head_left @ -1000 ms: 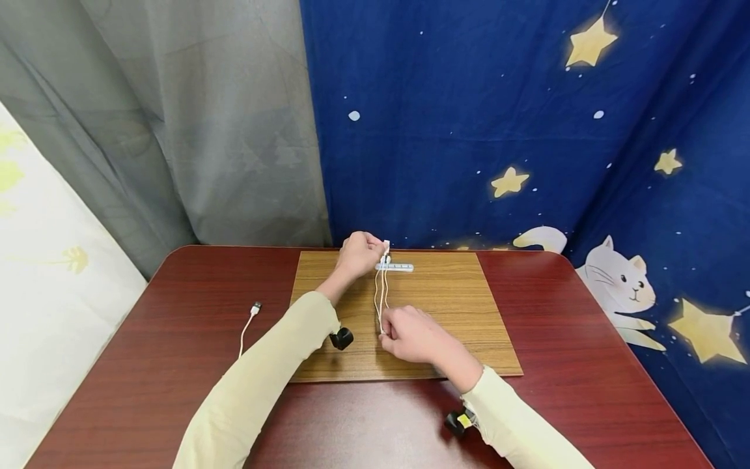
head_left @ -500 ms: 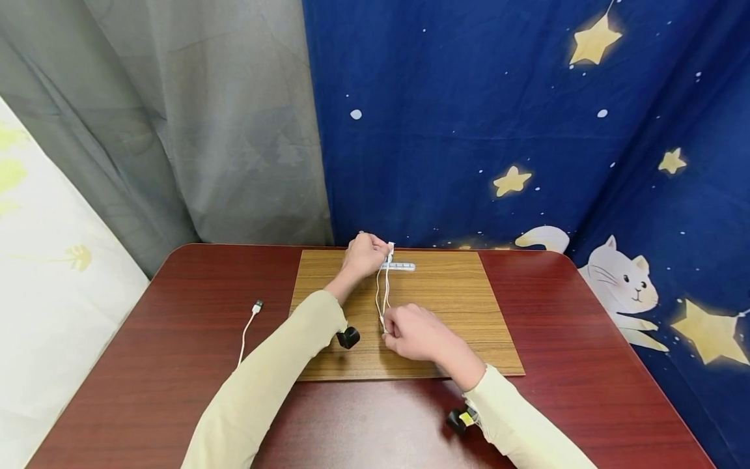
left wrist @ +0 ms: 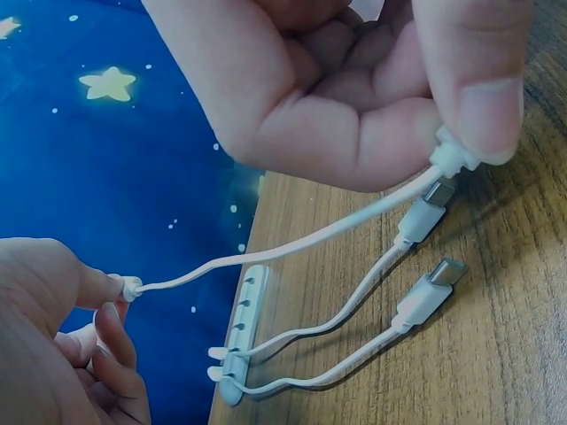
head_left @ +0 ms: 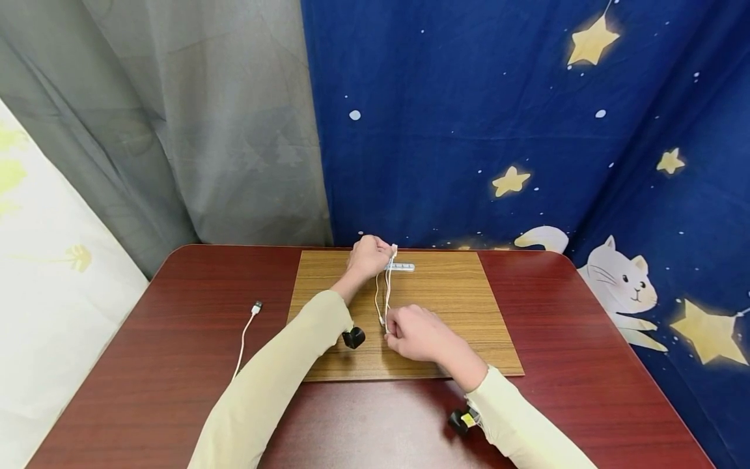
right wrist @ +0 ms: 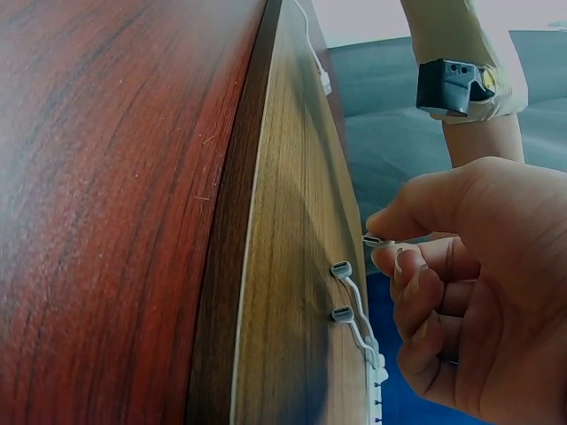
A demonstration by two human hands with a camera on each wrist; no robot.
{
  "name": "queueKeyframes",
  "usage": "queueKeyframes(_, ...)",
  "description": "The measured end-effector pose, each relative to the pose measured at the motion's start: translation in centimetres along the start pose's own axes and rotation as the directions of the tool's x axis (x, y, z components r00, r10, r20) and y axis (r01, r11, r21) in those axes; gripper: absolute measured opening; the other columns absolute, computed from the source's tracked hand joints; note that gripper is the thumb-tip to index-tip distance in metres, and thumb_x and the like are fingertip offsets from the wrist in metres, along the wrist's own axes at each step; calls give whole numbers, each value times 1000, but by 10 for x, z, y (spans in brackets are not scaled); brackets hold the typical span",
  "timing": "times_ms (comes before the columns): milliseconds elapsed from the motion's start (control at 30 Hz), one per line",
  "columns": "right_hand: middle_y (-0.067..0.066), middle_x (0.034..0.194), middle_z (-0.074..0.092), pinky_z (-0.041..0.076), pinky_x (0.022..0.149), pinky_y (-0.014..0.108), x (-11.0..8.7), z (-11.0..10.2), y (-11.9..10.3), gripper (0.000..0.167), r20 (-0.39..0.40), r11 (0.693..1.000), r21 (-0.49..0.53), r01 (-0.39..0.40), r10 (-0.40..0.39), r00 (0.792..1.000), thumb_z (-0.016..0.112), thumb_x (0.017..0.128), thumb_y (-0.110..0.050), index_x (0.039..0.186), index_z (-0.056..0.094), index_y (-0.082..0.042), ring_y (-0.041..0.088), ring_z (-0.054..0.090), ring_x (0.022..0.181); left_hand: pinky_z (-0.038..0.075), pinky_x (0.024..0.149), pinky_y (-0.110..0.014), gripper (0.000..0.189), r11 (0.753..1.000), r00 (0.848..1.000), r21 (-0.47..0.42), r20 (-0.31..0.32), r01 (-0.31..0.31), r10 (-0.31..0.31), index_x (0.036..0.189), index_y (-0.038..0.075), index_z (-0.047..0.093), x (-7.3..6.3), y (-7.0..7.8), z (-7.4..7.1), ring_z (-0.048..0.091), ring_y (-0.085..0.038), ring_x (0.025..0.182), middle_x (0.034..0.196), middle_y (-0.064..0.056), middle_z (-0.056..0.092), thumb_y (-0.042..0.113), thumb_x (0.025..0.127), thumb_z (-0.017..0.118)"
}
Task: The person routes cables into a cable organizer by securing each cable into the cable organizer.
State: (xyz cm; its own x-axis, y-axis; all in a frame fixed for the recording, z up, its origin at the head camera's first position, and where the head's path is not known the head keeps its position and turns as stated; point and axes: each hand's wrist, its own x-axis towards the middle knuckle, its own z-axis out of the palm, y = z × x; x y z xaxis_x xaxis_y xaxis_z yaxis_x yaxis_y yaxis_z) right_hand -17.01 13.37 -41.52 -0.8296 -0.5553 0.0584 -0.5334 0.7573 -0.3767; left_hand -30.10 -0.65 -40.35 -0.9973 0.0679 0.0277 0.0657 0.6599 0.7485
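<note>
The left hand [head_left: 368,256] pinches one end of a white cable [left wrist: 306,241], the right hand [head_left: 420,333] the connector [right wrist: 374,240] at the other, both grips closed; it stretches above the clip strip [head_left: 404,267], unseated, and has just shifted rightward along it, apparently closer to free slots [left wrist: 244,304] past the strip's two seated cables [left wrist: 423,305]

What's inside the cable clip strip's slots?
Two white USB-C cables sit in the slots at one end of the cable clip strip; no cable shows in its other visible slots. Slot floors under those cables are hidden.

Soft glare on the red tabletop [head_left: 351,423], wrist views dimmer.
</note>
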Motion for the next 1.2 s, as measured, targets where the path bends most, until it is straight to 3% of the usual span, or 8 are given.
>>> queueKeyframes(500,-10,58,47,39,49,30,0,3,4,24,-37,999,42,-31,33,999,71,88,-17,72,54,-20,7,46,53,48,76,-39,18,1000,999,9,-27,22,-22,88,18,76,3,0,7,63,-19,88,91,4,71,32,96,68)
queueKeyframes(1200,-6,62,52,41,53,35,1,2,2,23,-66,984,28,-175,177,982,71,87,-20,73,54,-19,14,50,57,49,77,-44,21,993,995,87,-69,74,-68,82,22,76,12,-3,12,65,-22,87,96,2,71,36,96,68)
